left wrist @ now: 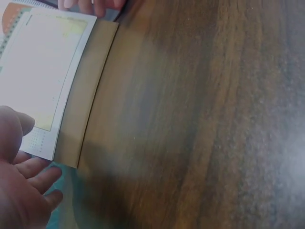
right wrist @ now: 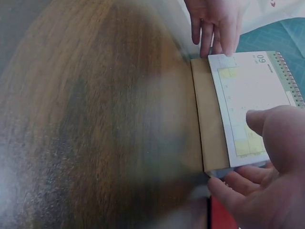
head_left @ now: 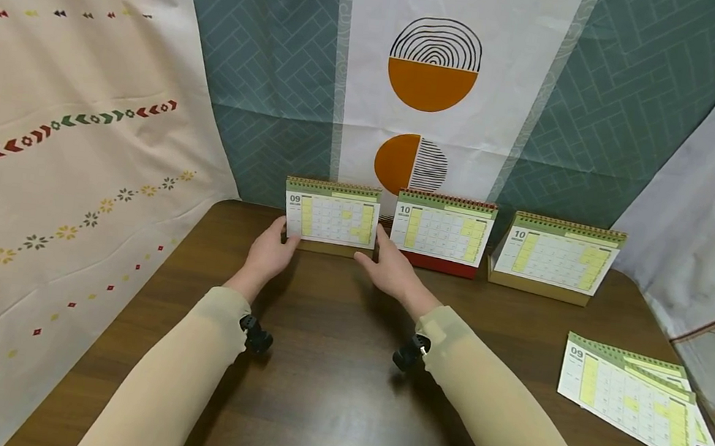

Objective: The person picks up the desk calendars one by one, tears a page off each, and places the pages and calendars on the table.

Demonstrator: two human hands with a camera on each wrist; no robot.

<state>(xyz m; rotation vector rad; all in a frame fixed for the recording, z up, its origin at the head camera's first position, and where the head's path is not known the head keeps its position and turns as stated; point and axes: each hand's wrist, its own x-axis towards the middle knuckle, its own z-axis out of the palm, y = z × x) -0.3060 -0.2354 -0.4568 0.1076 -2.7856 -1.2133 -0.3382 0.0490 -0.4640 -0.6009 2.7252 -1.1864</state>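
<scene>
A desk calendar (head_left: 331, 220) showing 09, on a tan stand with a green top and a spiral binding, stands upright at the back of the table, between both hands. My left hand (head_left: 270, 251) is at its left edge, thumb toward the lower front corner and fingers reaching along the side. In the left wrist view, the thumb (left wrist: 25, 123) overlaps the page. At the opposite edge is my right hand (head_left: 392, 267), its thumb apart from the front and its fingers (right wrist: 238, 183) extended along the side, fingertips partly hidden.
To the right stand a calendar with a red base (head_left: 441, 234), showing 10, and another tan-based calendar (head_left: 557, 257), also showing 10. Loose calendar sheets (head_left: 629, 397) lie overlapping at the table's right. Patterned cloth (head_left: 270, 58) hangs behind the brown table (head_left: 331, 397).
</scene>
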